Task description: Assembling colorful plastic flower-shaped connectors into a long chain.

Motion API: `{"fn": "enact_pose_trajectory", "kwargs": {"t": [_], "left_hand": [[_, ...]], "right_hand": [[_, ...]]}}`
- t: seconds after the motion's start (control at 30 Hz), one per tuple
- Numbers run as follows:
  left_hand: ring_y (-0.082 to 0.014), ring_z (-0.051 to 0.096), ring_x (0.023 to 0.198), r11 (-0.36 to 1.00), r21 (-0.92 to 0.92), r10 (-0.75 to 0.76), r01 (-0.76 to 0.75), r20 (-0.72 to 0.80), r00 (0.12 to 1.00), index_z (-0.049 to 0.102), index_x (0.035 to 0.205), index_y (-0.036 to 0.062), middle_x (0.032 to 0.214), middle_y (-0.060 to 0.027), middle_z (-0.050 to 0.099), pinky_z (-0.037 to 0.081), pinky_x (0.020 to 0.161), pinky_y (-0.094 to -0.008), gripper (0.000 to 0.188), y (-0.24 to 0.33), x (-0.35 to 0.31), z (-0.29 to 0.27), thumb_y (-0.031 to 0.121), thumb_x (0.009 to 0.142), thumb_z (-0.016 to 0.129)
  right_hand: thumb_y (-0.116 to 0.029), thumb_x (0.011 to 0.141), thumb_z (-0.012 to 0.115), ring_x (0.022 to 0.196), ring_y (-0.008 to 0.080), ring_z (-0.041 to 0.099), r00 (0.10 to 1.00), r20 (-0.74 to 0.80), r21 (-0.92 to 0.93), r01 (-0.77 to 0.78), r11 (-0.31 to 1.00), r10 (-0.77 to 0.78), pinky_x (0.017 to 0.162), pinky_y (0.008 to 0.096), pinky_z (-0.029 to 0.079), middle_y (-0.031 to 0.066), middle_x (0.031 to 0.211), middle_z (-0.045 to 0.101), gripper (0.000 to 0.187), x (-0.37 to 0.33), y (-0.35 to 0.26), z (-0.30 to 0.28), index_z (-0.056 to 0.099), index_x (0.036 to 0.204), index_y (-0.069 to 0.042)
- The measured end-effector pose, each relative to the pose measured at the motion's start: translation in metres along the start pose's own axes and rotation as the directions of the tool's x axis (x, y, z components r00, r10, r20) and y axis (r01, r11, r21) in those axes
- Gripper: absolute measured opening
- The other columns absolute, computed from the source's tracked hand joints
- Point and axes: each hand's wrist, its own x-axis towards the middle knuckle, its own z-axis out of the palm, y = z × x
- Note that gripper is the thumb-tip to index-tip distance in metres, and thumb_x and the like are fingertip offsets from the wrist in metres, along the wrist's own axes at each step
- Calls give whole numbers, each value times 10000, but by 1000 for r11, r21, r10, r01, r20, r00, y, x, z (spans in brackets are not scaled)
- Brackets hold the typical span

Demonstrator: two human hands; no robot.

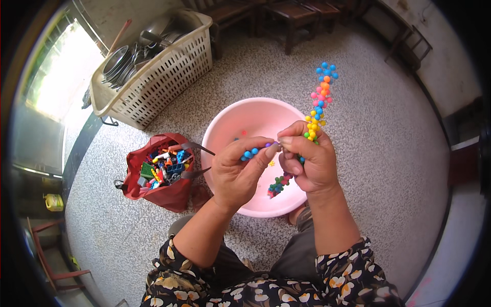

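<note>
Both my hands meet over a pink plastic basin [225, 115]. My right hand [317, 166] is closed round a chain of knobbly ball-ended snap-together toy pieces [320, 97], in blue, orange, pink, yellow and green, which sticks up and away above the fist. Below that hand, more green and pink pieces [279, 185] show; whether they join the chain is hidden. My left hand [235, 171] pinches a small blue and purple ball-ended toy piece [249, 154]. Its fingertips touch those of the right hand, hiding where the pieces meet. A few small loose pieces [244, 133] lie in the basin.
Left of the basin stands a red fabric bag [176, 202] full of mixed toy blocks, its dark handles reaching toward the basin rim. A cream slatted plastic basket [163, 77] with pans and utensils sits beyond it. Wooden stools [291, 15] line the far wall.
</note>
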Motion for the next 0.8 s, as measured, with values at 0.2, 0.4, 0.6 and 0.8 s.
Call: {"fn": "enact_pose_trajectory", "kwargs": {"t": [0.2,0.4,0.6,0.8], "left_hand": [[-98,529,577,965,-222,-168,138,-119,979,592,917,-17,767,-81,609,426,513,-210,127,3,7,-11,59,815,589],[-80,543,622,895,-356,-309,270,-57,949,537,963,39,764,-24,574,451,529,-193,250,2,6,-8,92,759,672],[-77,542,612,846,-431,-318,314,63,946,537,893,41,760,-34,576,446,525,-184,181,0,6,-8,87,768,660],[-75,540,621,824,-483,-283,296,103,954,550,892,36,756,-33,576,442,526,-176,171,-5,5,-8,99,774,656]], "right_hand": [[-12,765,554,391,61,356,967,-166,142,217,966,-193,373,189,290,71,687,539,104,6,-30,-26,553,868,3],[-156,832,580,386,43,333,982,-160,-69,94,993,-104,378,186,273,-21,580,438,217,8,-10,-11,532,969,5],[-137,777,651,421,53,428,999,4,-186,-34,982,36,361,174,326,-2,626,502,235,3,0,-10,569,955,-7],[-132,781,642,442,56,474,993,101,-239,-32,971,57,361,169,354,18,614,542,188,2,6,-3,596,903,3]]}}
